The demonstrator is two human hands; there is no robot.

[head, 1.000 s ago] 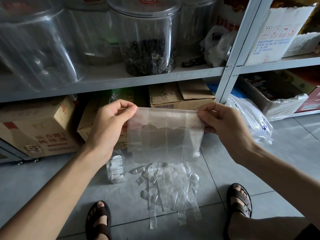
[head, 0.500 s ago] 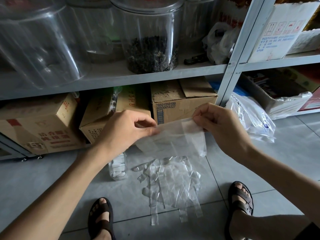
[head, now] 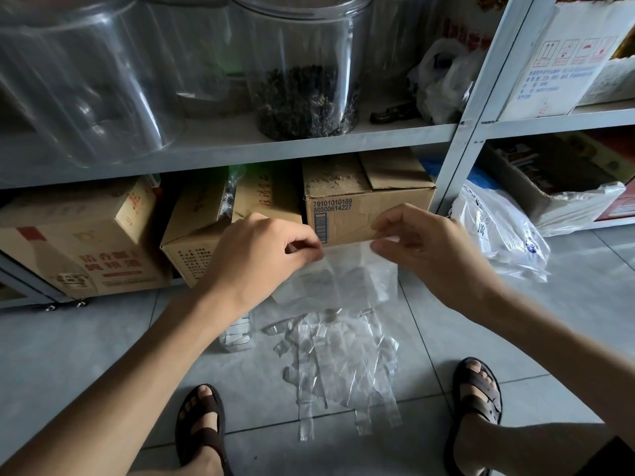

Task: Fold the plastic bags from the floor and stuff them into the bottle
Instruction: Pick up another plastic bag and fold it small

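Head view: left hand [head: 261, 255] and right hand [head: 429, 255] are raised close together at mid-frame. Each pinches the top edge of one clear bag [head: 343, 280] between thumb and curled fingers, the left at its left corner, the right at its right corner. The bag hangs from the two pinches, crumpled, above the floor [head: 86, 355] and in front of a barcoded box [head: 347, 214]. Below it, nearer, a pile [head: 340, 369] of clear bags lies flat on the floor between two sandals [head: 201, 427]. The bottle [head: 237, 334] stands just left of the pile, partly hidden by the left forearm. Far off, a shelf [head: 240, 149] carries a jar [head: 302, 70] with dark contents.
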